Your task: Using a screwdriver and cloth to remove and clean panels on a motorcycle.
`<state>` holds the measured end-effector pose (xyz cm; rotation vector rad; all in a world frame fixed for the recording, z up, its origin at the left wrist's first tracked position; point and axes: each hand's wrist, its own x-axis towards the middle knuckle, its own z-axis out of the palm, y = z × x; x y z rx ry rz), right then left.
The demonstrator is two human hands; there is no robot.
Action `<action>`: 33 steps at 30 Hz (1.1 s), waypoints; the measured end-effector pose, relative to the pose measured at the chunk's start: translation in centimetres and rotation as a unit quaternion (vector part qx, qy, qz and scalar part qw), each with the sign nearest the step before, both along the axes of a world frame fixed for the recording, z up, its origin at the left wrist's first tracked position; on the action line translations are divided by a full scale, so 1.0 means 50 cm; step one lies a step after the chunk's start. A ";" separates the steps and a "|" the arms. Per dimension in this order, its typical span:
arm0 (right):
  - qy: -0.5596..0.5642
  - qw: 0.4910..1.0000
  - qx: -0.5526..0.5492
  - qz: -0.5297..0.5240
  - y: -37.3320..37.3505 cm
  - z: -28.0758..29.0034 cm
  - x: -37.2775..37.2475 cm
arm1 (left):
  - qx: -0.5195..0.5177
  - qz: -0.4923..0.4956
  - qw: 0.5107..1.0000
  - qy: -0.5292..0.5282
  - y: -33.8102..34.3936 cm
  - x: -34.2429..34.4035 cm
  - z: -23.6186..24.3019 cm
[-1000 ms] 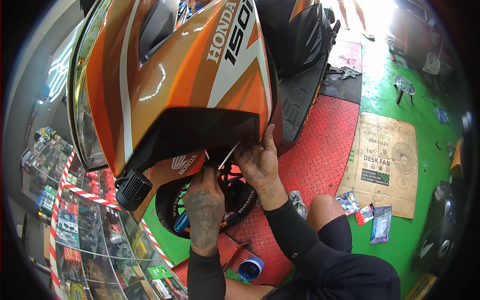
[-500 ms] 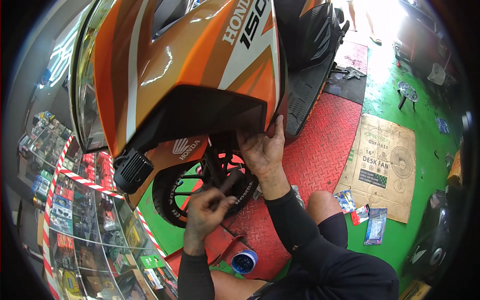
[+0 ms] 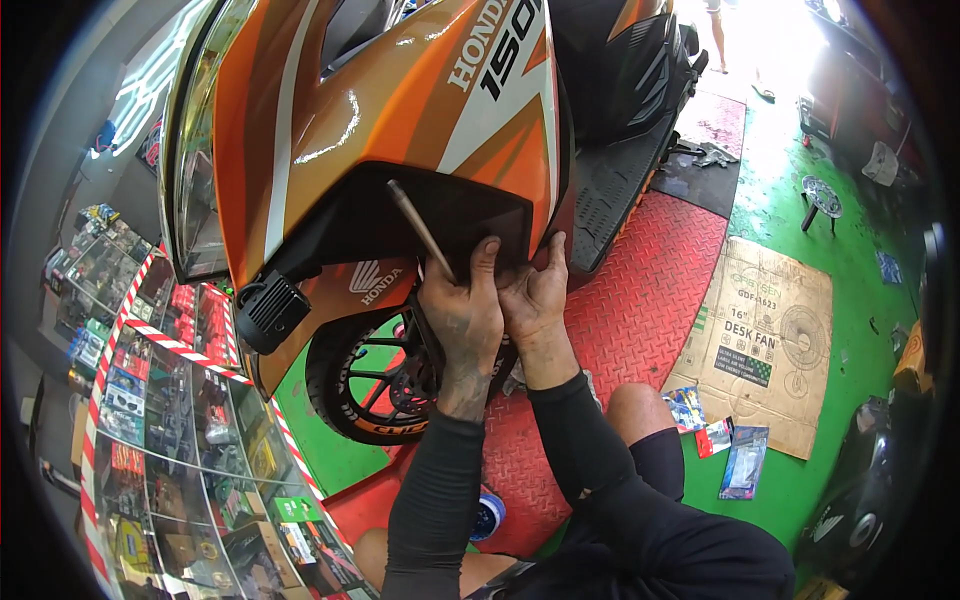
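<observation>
Grasping a slim metal rod in curled fingers of left hand — slanting up-left before the black lower panel of the orange scooter. With right hand, palm up just beside, reaching under the panel's edge — cannot tell whether gripping, because of hidden fingertips.

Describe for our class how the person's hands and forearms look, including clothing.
The left hand and right hand wear no gloves; dark tattoo-like markings show by the left wrist. The black left sleeve is creased; the black right sleeve fits snugly.
</observation>
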<state>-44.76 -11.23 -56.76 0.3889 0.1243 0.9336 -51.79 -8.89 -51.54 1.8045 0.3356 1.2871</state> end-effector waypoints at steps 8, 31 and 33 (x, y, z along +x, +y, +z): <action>-0.121 0.988 0.099 0.001 0.037 -0.117 0.044 | 0.012 -0.126 0.992 -0.017 -0.041 0.010 -0.015; -0.166 0.986 -0.018 -0.022 -0.017 -0.033 -0.014 | 0.093 0.021 0.982 0.166 0.009 -0.055 0.010; -0.102 0.992 -0.071 -0.035 -0.020 -0.010 -0.036 | 0.117 0.014 0.984 0.130 0.022 -0.044 -0.006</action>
